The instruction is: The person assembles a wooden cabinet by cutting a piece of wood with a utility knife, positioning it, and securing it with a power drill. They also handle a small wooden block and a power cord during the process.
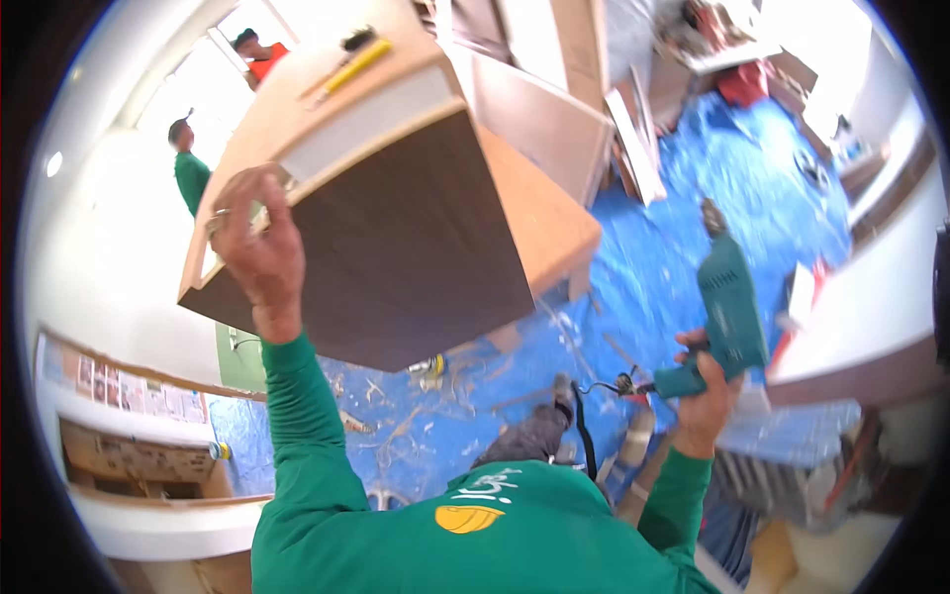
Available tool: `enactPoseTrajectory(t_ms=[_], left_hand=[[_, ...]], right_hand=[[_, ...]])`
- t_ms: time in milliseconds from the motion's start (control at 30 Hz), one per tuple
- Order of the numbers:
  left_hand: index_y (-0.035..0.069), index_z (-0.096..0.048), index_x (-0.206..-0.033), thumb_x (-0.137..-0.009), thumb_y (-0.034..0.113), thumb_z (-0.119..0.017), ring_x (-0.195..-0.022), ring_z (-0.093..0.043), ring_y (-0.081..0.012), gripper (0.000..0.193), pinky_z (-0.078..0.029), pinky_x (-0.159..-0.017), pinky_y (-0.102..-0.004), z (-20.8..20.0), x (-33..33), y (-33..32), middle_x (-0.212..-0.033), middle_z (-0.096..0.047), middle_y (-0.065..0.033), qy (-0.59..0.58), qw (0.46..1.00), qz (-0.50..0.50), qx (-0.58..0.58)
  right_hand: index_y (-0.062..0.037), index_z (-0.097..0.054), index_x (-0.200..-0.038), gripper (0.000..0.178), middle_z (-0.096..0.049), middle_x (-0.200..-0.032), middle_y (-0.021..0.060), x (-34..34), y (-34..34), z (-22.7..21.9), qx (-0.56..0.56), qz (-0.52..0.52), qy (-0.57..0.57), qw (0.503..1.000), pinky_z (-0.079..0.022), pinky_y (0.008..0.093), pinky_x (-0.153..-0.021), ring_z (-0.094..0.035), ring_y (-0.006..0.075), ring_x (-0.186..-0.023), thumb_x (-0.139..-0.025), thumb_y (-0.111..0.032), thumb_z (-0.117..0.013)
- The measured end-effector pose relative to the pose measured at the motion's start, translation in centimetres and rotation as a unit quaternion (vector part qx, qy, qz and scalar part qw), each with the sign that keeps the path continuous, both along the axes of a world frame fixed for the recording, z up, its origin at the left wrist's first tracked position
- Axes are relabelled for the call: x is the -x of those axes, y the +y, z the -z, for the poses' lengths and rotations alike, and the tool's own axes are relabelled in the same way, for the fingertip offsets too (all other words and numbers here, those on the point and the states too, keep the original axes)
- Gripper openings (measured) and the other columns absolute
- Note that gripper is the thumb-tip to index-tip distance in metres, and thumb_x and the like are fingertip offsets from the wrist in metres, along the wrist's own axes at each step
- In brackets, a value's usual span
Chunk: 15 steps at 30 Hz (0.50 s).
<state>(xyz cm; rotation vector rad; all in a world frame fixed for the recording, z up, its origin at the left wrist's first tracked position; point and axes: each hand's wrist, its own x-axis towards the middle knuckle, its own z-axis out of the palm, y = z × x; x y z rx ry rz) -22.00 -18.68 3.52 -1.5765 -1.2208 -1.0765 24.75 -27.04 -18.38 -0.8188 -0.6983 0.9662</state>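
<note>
A large wooden cabinet or box (406,247) stands before me, with a dark brown face toward me and a pale wood top. My left hand (259,238) is at its upper left edge, fingers curled over the rim; whether they pinch something small there is hidden. In my right hand (708,401) is a green corded power drill (732,302), its chuck pointing up and away, apart from the cabinet. On the cabinet top lie a yellow-handled tool (351,73), which looks like a cutter, and a small black item (358,39).
Blue plastic sheeting (643,297) covers the floor, strewn with scraps and shavings. Wood panels (539,119) lean behind the cabinet. Two people stand at the far left, one in a green top (191,176), another in orange (265,64). A low shelf unit (139,450) is at left.
</note>
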Motion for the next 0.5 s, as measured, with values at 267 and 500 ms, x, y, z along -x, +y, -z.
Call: enactPoseTrajectory(t_ms=[267,500], left_hand=[[0.002,-0.073,-0.092,-0.098,0.013,-0.071,-0.094,-0.07,-0.0312,0.013,-0.055,-0.086,-0.0405,4.0,1.4,3.7,-0.098,-0.074,-0.0113,-0.085,0.992,-0.09,-0.014],[0.006,-0.058,-0.063,-0.092,0.007,-0.072,-0.059,-0.056,-0.0284,0.032,-0.04,-0.057,-0.0402,3.2,0.5,4.5,-0.062,-0.059,-0.0063,-0.08,0.989,-0.125,-0.003]], right_hand=[[0.0035,-0.06,-0.127,0.04,-0.068,-0.099,0.0162,0.5,11.6,-7.8,-0.021,-0.034,-0.087,0.995,-0.057,0.032,-0.064,-0.07,0.0242,-0.084,-0.09,-0.011,-0.068],[0.0029,-0.06,-0.126,0.041,-0.068,-0.097,0.0139,1.5,18.5,-6.4,0.017,-0.102,-0.078,0.992,-0.056,0.0301,-0.06,-0.069,0.0222,-0.081,-0.088,-0.011,-0.069]])
